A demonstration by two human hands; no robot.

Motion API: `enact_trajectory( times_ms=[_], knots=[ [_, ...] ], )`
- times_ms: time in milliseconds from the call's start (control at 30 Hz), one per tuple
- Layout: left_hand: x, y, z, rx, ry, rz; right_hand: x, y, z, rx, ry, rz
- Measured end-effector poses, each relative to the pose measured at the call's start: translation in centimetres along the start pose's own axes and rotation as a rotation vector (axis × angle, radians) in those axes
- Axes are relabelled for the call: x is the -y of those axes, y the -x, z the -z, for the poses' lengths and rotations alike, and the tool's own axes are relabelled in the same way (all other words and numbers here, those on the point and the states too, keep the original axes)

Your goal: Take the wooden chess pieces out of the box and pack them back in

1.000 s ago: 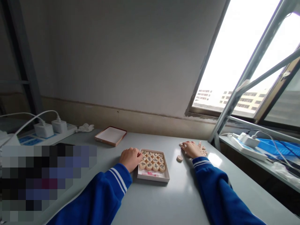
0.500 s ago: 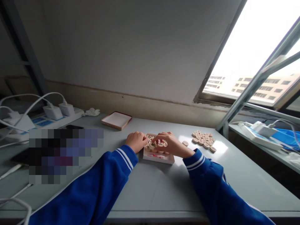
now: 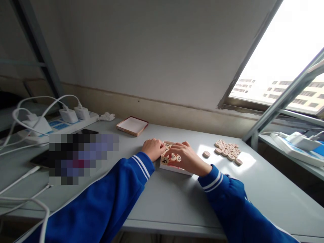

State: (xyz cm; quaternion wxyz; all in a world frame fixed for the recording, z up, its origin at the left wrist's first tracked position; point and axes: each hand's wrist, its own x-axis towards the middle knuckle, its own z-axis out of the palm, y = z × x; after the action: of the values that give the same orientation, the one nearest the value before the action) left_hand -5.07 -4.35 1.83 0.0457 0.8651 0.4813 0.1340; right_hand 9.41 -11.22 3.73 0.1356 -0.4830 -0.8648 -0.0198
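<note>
The white open box (image 3: 176,170) sits on the desk with round wooden Chinese chess pieces (image 3: 173,157) in it, their black characters facing up. At its left wall, my left hand (image 3: 153,149) is closed with the fingertips on the rim. My right hand (image 3: 186,157) reaches over the box from the right, thumb and fingers pinched around a Chinese chess piece (image 3: 164,160) at the left front. The right hand covers part of the box and some pieces.
A group of pale pieces (image 3: 227,149) lies to the right, with one single piece (image 3: 206,154) nearer the box. Behind on the left is the box lid (image 3: 132,125). A power strip (image 3: 64,125) with white chargers and cables, plus a phone (image 3: 89,131), occupy the left side.
The camera view has shifted, so the desk scene sits farther right. My right hand has moved slightly over the box's front part; my left hand stays at its left wall.
</note>
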Motion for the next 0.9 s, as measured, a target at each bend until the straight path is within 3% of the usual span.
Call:
enact_trajectory(
  times_ms=[433,900],
  knots=[
    [0.12,-0.05,-0.29,-0.018,-0.049,-0.015,-0.21,0.14,-0.58,0.02,-0.037,0.017],
    [-0.02,-0.09,-0.09,0.006,-0.054,-0.011,-0.45,0.02,-0.64,-0.055,-0.097,0.022]
  ],
)
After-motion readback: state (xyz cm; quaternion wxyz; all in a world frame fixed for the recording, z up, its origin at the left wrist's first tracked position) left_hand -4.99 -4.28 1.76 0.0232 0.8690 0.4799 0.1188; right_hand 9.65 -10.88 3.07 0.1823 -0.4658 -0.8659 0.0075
